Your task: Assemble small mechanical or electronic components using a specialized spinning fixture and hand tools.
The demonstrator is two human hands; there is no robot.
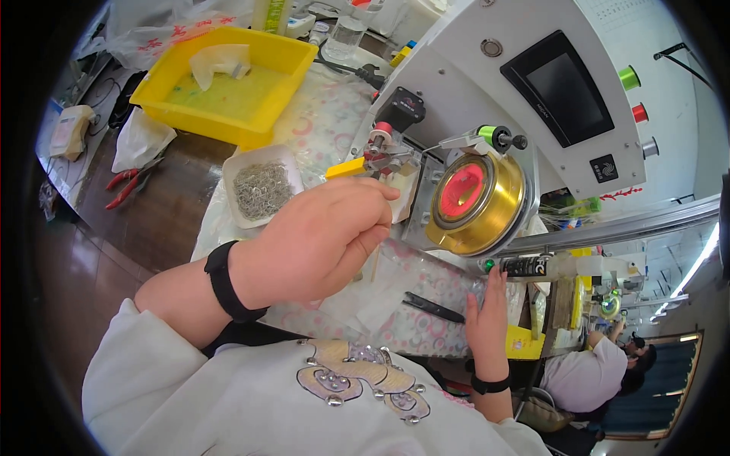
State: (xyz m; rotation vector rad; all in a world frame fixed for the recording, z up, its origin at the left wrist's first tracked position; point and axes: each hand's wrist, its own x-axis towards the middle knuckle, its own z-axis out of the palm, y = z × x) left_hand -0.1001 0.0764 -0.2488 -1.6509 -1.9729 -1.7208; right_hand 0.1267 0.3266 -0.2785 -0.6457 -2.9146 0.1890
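Note:
My left hand [323, 235] is closed, its fingertips pinched together at the machine's small clamp [384, 156]. Whatever the pinch holds, if anything, is too small or hidden to name. Just beyond those fingers sits a gold round spool [487, 220] with a pink-red centre, mounted on the white machine [487, 83]. On the right, my right hand [487, 323] reaches up with fingers stretched out. Its fingertips are at a green-lit button [488, 266] on the end of a black-and-grey cylinder. A white dish [234, 199] full of fine metal pieces stands left of my left hand.
A yellow tray [220, 129] with a white cloth lies at the back left, near red-handled pliers [131, 182]. Black tweezers [433, 307] rest on the patterned table cover [437, 273]. A dark screen [563, 87] faces me on the machine. Another person [589, 372] sits at the far right.

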